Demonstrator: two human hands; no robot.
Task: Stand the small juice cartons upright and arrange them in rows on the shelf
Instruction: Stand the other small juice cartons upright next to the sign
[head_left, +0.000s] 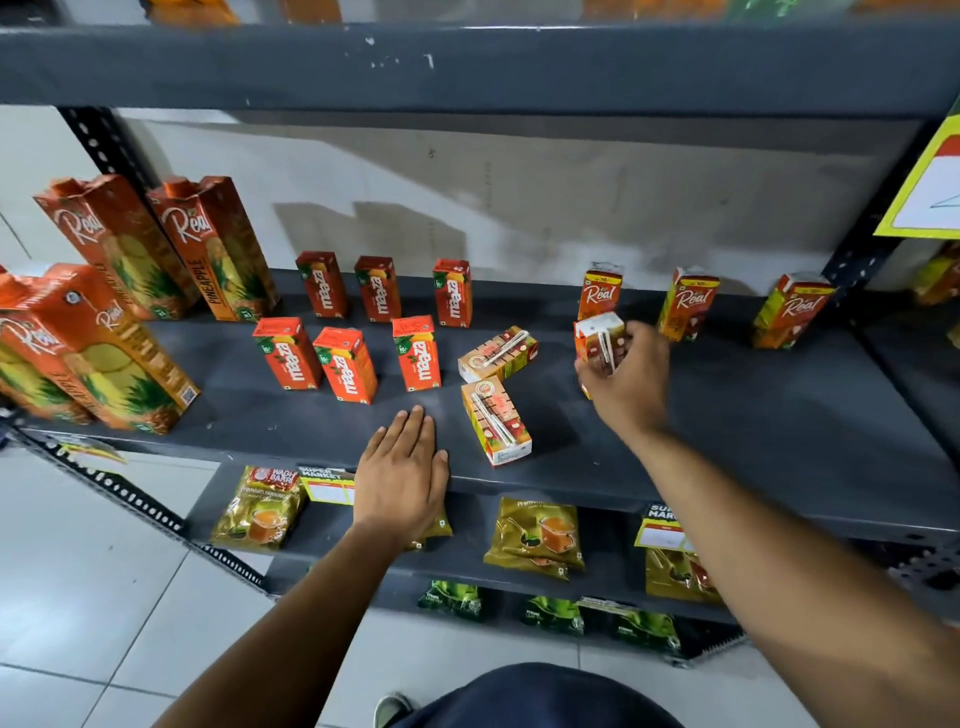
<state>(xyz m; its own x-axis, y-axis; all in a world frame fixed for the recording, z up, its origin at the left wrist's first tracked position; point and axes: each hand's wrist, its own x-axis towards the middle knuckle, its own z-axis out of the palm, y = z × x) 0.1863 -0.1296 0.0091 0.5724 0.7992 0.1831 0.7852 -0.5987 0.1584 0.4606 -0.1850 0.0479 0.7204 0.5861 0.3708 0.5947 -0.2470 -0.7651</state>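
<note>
Dark grey shelf (753, 441) bore my left hand (402, 475), flat with fingers spread at its front edge, at 6 o'clock from six upright Maaza cartons (358, 332). My right hand (631, 379) gripped a carton (597, 338) at 6 o'clock from one of three standing Real cartons (600, 293). Two fallen cartons (496, 395) lay between my hands.

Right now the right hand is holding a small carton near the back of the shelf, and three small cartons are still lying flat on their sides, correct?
Not quite: the head view shows two small cartons lying flat, one behind the other, not three. The rest holds: the right hand grips a small carton near the back of the shelf.
</note>
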